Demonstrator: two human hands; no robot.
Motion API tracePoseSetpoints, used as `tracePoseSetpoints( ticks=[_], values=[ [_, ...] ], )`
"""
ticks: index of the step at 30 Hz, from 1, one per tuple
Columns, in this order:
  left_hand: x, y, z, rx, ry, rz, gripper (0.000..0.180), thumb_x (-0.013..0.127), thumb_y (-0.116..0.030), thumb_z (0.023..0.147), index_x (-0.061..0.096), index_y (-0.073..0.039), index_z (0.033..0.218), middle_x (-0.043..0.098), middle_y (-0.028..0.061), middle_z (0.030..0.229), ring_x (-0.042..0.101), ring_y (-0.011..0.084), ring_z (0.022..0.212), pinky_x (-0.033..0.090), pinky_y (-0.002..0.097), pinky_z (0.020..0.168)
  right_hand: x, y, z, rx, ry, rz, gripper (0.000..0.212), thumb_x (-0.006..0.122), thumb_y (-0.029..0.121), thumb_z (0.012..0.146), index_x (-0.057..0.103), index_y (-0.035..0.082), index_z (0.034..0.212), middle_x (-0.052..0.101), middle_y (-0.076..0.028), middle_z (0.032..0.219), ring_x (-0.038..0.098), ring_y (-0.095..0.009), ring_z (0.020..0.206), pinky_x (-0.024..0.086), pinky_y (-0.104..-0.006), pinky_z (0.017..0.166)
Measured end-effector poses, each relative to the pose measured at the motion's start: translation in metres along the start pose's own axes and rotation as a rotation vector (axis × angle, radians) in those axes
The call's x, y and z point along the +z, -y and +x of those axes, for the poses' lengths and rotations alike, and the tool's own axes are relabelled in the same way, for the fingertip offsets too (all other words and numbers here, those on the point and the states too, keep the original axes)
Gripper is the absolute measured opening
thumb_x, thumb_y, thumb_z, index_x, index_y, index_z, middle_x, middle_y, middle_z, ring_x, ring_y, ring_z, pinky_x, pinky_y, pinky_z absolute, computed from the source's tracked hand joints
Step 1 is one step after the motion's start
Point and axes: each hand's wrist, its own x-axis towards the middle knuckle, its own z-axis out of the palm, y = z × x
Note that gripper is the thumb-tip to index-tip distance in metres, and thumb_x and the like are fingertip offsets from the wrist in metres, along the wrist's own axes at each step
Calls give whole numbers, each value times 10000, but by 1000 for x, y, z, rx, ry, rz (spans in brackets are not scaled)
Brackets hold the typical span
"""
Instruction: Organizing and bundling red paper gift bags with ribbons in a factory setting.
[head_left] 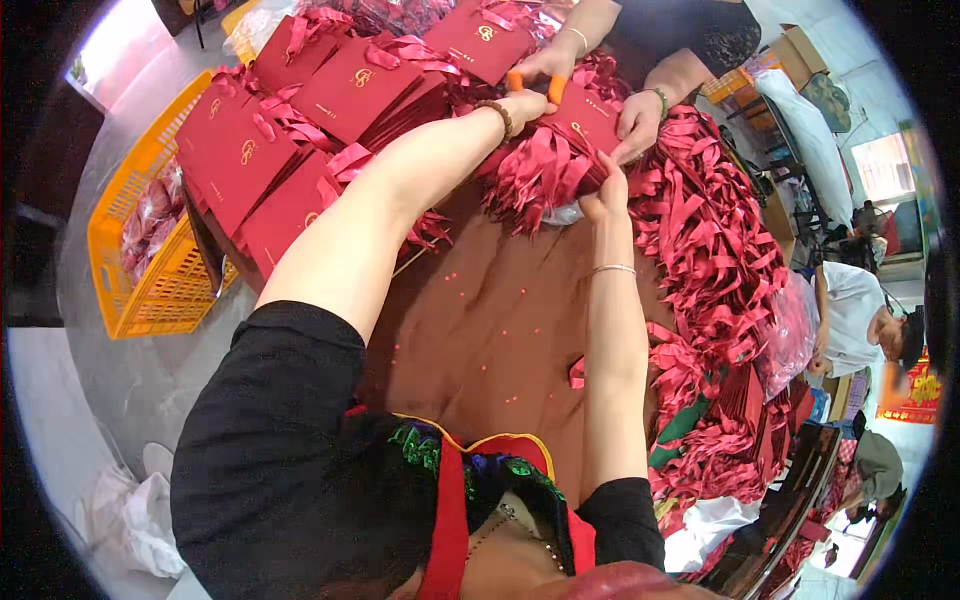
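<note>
The right hand's fingers (598,203) are buried in the ribbon bundle (545,165), their grip unseen.

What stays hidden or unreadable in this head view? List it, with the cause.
- Left hand: its fingers lie against the co-worker's hand and the red paper bag; its grip cannot be told.
- Right hand: fingertips buried in the red ribbon handles.
- Yellow crate: contents blurred, half behind its mesh wall.
- Co-worker: cut off by the top edge.
- People at right: small, warped by the fisheye rim.
</note>
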Motion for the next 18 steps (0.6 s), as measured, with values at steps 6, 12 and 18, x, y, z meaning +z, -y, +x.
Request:
tracePoseSetpoints(
  ticks=[6, 12, 18],
  values=[
    [26, -43, -93, -35, 195, -307, 239, 642, -235, 803, 589, -71, 968, 611, 43, 888, 572, 150, 783, 453, 290, 651, -60, 11, 19, -123, -110, -7, 286, 481, 177, 867, 544, 33, 1106, 587, -107, 1102, 555, -268, 1013, 400, -422, 943],
    [-98, -48, -130, 259, 951, -153, 197, 465, -232, 869, 481, -37, 894, 502, -13, 707, 517, 152, 605, 451, 274, 563, -55, 24, 9, -100, -117, -112, 304, 570, 175, 839, 535, 66, 1120, 577, -88, 1089, 536, -224, 1016, 417, -415, 908],
    [-189, -9, -348, 408, -98, 256, 391, 570, -233, 844, 530, 2, 1153, 614, 92, 999, 572, 128, 903, 460, 264, 787, 57, -62, -151, -494, 103, -414, 469, 608, 118, 827, 429, 19, 1250, 464, -79, 1229, 433, -179, 1134, 320, -304, 985]
  ],
)
